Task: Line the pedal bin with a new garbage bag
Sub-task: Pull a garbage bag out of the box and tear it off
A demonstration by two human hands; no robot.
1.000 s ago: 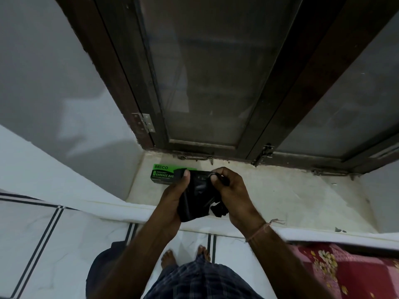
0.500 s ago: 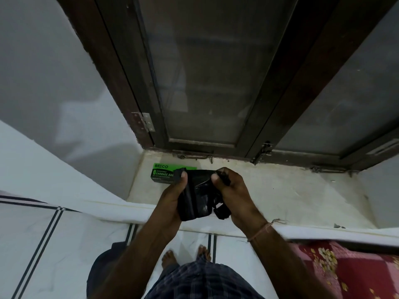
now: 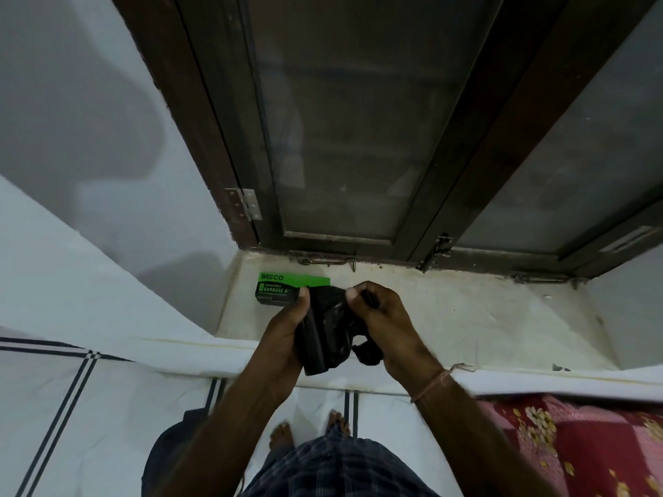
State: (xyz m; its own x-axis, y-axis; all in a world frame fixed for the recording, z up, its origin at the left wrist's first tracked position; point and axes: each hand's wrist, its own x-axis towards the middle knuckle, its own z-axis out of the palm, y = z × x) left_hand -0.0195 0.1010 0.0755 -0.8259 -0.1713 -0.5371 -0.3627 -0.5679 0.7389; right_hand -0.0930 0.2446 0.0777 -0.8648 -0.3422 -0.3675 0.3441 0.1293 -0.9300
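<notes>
Currently: bag (image 3: 328, 330), folded black film at frame centre, pinched by left hand (image 3: 287, 330) and right hand (image 3: 385, 326); judged light, limp, slippery, best taken at its open edge.

A dark-framed window (image 3: 344, 130) is set at twelve o'clock above a pale sill (image 3: 484, 317). White tiled floor (image 3: 89, 425) is seen at seven o'clock.

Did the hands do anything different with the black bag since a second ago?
Hardly. The right hand shifted its thumb a little along the top edge of the folded black bag. The left hand keeps the same grip. Both still hold the bag, still folded, and the green box stays on the ledge.
</notes>
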